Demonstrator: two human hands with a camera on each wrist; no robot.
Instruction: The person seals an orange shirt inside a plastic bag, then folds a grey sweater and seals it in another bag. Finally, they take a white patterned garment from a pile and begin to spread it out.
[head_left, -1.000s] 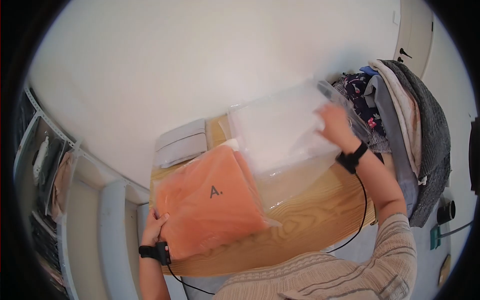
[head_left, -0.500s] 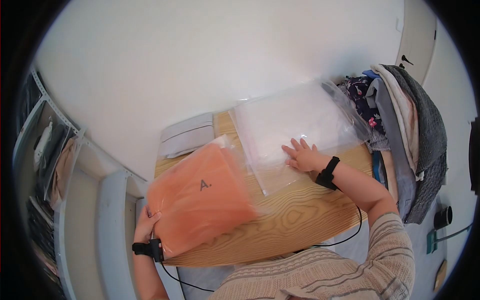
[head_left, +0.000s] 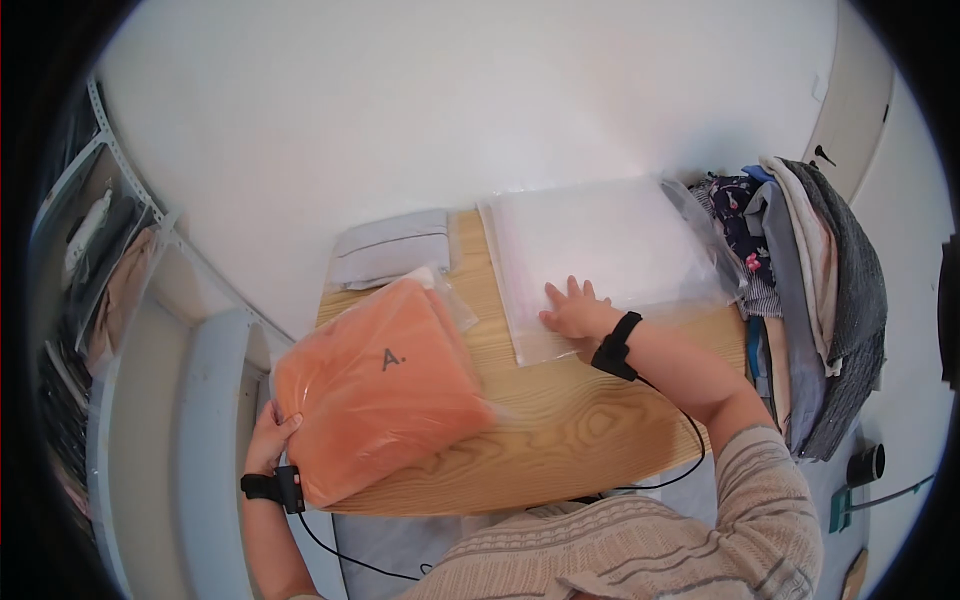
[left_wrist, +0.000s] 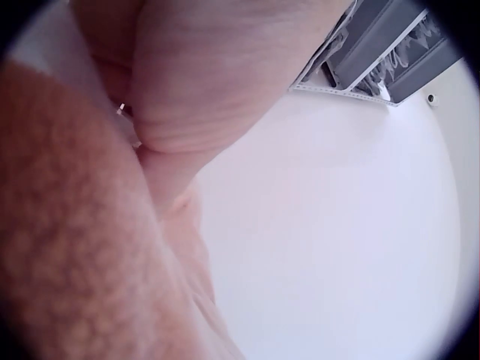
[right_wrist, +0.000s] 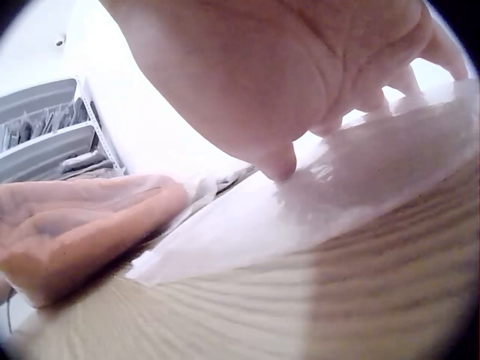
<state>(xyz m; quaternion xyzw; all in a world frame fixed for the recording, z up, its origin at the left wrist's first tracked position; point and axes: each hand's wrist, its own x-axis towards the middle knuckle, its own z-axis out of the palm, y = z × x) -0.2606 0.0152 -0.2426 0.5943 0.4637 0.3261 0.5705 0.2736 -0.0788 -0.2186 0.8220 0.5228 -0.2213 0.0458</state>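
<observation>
**Two bags, one hand on each**

In the head view, the left hand (head_left: pixel 268 438) grips the 8 o'clock corner of the orange pack (head_left: pixel 375 395), fingers curled round its edge. The pack sits at the 9 o'clock side of the counter (head_left: pixel 580 430) and juts past that edge. It looks nearly square and skewed, one corner pointing to 12 o'clock. The top of its "A." mark faces about 12 o'clock.

The right hand (head_left: pixel 570 312) lies flat, fingers spread and straight, pressing the near edge of the clear bag (head_left: pixel 610 250). This bag rests flat at the counter's 1 o'clock part, its long axis running about 9 to 3 o'clock.

A grey pouch (head_left: pixel 392 248) lies at 11 o'clock, just behind the pack. Piled clothes (head_left: pixel 800 280) stand at 3 o'clock and a shelf (head_left: pixel 90 260) at 9 o'clock.
</observation>
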